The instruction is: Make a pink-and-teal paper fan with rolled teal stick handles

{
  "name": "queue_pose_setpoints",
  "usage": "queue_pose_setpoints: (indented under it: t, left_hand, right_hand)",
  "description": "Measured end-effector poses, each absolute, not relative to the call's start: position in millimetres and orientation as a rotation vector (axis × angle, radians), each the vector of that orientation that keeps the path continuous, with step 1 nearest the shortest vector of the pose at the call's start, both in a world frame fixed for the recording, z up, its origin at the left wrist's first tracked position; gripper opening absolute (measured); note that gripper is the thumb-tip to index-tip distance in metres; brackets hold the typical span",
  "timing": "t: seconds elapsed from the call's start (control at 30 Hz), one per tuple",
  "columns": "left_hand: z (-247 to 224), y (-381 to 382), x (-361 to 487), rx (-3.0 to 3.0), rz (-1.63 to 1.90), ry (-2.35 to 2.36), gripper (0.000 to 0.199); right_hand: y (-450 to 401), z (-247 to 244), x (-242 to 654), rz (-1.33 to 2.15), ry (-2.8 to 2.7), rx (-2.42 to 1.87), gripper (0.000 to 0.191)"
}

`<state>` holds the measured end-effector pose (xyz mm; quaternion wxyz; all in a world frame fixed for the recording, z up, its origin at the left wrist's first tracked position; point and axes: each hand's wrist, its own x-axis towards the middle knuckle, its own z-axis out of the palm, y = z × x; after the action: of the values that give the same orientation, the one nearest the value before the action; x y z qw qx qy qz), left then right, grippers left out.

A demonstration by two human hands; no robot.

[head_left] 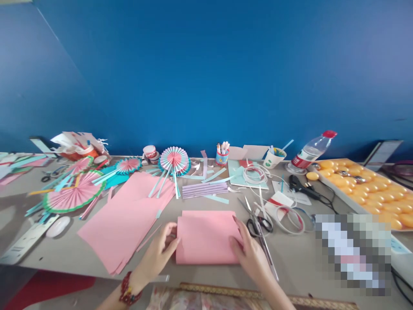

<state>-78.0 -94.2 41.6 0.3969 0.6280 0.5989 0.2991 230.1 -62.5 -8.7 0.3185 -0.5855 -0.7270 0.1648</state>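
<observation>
A folded pink paper point(206, 241) lies at the table's front, its back layer showing a little beyond the top fold. My left hand point(161, 249), with a red bead bracelet at the wrist, pinches its left edge between thumb and fingers. At the right edge, my right hand point(250, 252) grips the same paper, thumb on top. Larger pink sheets point(122, 219) are stacked to the left. Behind the folded paper rests a pleated purple strip point(204, 189). Scissors with black handles point(260, 226) lie just right of my right hand.
Pleated paper fans point(75, 191) and a rosette point(174, 160) stand or lie at the left and back. A bottle point(311, 153), a paper cup point(274, 158), coiled ribbon point(290, 219), a glue gun point(303, 185) and a tray of yellow balls point(371, 189) are on the right.
</observation>
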Motion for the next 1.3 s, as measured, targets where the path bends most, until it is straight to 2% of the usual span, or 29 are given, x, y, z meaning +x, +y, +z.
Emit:
queue_pose_setpoints:
  t: [0.1,0.17,0.53,1.07,1.3]
  left_hand:
    - [34.9,-92.7,-77.9,1.629,0.796,1.554,0.045]
    - [31.4,-91.2,-77.3,1.678,0.786,1.558,0.047]
    - [36.6,-92.8,-67.9,2.064,0.743,1.531,0.032]
    - [14.8,-99.3,-48.4,2.276,0.572,1.848,0.028]
    - [24.0,-82.6,-75.3,2.251,0.733,1.851,0.024]
  right_hand:
    - [-71.9,-5.6,226.2,0.325,-1.933,-1.525,0.059]
    - [-74.3,-0.8,222.9,0.273,-1.927,-1.526,0.061]
    - [-65.4,0.2,214.7,0.094,-2.084,-1.540,0.040]
    - [-42.4,10.9,222.2,0.202,-2.190,-1.611,0.038]
    - [-44.8,17.9,195.7,0.325,-2.220,-1.655,0.041]
